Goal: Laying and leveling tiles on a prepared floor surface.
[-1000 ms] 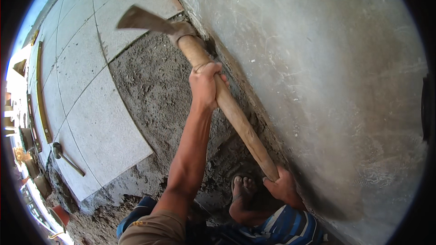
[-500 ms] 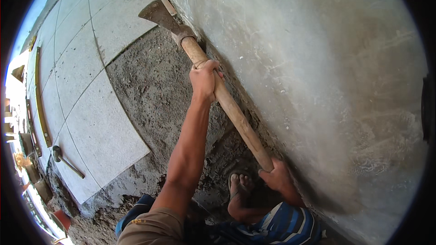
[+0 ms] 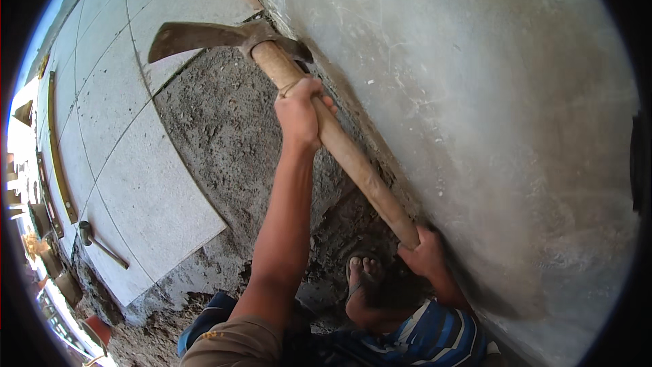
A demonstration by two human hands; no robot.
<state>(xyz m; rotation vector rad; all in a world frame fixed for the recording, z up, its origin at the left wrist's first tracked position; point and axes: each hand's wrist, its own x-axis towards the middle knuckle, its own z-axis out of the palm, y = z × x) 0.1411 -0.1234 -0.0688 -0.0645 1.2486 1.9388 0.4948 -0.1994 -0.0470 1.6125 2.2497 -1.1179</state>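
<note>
A pickaxe-like tool with a broad iron head [image 3: 190,44] and a long wooden handle [image 3: 360,170] is held diagonally over rough grey mortar [image 3: 197,109], near the foot of the wall. My left hand [image 3: 299,112] is closed around the upper handle, a little below the head. My right hand [image 3: 424,255] grips the handle's lower end beside the wall. My sandalled foot [image 3: 363,285] is on the dark, wet mortar below the handle.
A grey plastered wall [image 3: 489,129] runs along the right. Pale square tiles [image 3: 149,204] cover the left. On them lie a rubber mallet [image 3: 102,248] and long yellow bars [image 3: 61,177]. Assorted objects, including a reddish container [image 3: 98,333], line the bright left edge.
The tool's head has shifted and turned, its broad blade now reaching farther left than half a second ago. Both hands moved with the handle and keep their grip.
</note>
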